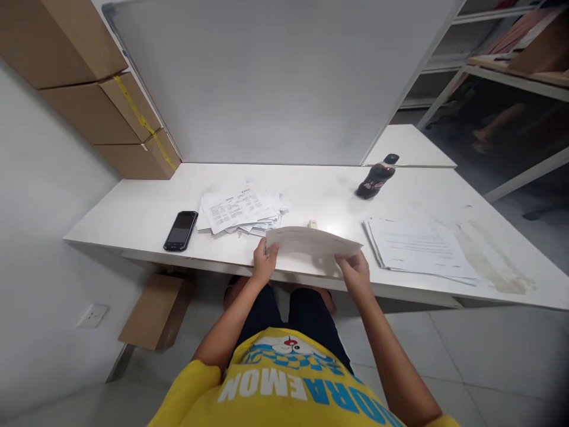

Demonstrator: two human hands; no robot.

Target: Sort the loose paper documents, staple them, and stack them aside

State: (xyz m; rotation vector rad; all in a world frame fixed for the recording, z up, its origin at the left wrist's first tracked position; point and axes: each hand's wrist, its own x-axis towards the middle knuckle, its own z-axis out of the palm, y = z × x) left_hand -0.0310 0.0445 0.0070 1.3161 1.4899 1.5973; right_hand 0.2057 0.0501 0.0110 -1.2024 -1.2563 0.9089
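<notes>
A sheet of paper [311, 250] is held up at the table's front edge, bowed upward along its far side. My left hand [265, 261] grips its left end, thumb on the near face. At its right end my right hand [354, 273] is closed on the sheet. Just behind the paper lies a small whitish block [313, 224], partly hidden. To the left is a loose, overlapping pile of printed papers [240, 210]. A neater stack of printed sheets [418, 249] lies to the right.
A black phone [181, 230] lies at the left front of the white table [146, 201]. A dark drink bottle [377, 178] stands at the back right. Behind rises a whiteboard [275, 83]; cardboard boxes [144, 157] are stacked at the left. Another box [153, 311] is below.
</notes>
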